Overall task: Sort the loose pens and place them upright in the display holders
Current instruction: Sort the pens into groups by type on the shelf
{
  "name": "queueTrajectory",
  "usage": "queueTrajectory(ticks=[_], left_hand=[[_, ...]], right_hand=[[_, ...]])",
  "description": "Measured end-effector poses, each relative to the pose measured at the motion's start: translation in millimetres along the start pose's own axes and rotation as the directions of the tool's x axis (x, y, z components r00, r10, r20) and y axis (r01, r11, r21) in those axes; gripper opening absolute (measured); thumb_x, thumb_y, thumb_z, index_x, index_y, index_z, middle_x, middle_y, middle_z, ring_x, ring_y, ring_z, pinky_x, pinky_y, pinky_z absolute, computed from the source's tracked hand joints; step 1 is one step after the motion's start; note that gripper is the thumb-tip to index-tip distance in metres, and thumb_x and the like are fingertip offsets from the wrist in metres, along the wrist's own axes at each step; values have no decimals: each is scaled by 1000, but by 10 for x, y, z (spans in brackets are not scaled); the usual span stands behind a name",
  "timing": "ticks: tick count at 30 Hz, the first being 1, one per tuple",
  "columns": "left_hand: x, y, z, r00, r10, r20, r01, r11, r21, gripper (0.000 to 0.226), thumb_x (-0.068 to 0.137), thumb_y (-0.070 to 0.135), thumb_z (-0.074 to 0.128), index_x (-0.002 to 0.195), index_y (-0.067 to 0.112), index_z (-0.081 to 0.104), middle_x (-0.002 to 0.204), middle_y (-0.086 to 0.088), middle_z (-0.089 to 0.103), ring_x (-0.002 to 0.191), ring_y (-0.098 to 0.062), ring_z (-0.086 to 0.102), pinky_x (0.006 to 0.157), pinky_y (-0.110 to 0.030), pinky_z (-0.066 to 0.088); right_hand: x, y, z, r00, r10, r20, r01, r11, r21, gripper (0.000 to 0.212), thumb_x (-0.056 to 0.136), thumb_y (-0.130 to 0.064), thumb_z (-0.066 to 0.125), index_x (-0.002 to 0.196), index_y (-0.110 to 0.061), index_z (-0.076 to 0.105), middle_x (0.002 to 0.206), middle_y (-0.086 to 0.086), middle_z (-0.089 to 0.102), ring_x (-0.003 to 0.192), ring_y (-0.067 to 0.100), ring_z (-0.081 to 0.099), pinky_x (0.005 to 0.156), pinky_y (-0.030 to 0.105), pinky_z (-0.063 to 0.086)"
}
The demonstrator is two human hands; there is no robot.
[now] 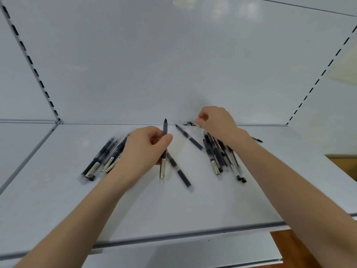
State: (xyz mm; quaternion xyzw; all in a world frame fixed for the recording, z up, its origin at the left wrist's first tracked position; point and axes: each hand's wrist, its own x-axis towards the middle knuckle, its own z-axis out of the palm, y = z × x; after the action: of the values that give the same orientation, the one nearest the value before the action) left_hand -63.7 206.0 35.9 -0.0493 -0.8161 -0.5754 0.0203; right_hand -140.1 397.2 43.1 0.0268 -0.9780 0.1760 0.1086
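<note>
Left hand pinching an upright dark pen above the white shelf; right hand closed near the back wall, grip contents unclear; loose pens beneath its wrist.

The shelf is plain pale grey-white, its front edge a darker grey line. The back panel above the shelf is the same glossy pale grey, flanked by uprights patterned with a row of black slots. On the shelf, the pen bundle at left is black with cream labels. The single pen at the shelf's middle is black above a cream label. The pen cluster at right mixes black, clear and a touch of red. Brown wood floor shows below the shelf.
</note>
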Motion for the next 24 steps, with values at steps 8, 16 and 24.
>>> queueTrajectory(ticks=[8,16,24], left_hand=[[-47,-28,-114,999,27,30,-28,999,43,15,88,24,55,78,15,61,53,-5,54,38,-6,54,48,-18,49],[-114,14,-96,991,123,42,-124,992,4,10,87,28,58,80,24,65,51,4,46,40,-5,43,46,-14,41],[-244,121,-103,984,170,58,-170,985,0,9,84,32,60,79,28,67,69,-15,56,49,-10,38,50,-17,36]], right_hand=[[140,90,81,1000,4,-10,-4,999,41,26,88,-8,52,112,-2,59,113,11,62,102,24,56,86,28,42],[-436,-89,-476,984,-175,43,94,704,704,18,86,-3,60,95,-17,66,86,-1,64,77,6,61,70,15,52],[-728,-249,-640,984,-127,124,-23,604,796,5,91,-12,54,89,-15,56,81,-2,74,77,12,70,74,25,55]])
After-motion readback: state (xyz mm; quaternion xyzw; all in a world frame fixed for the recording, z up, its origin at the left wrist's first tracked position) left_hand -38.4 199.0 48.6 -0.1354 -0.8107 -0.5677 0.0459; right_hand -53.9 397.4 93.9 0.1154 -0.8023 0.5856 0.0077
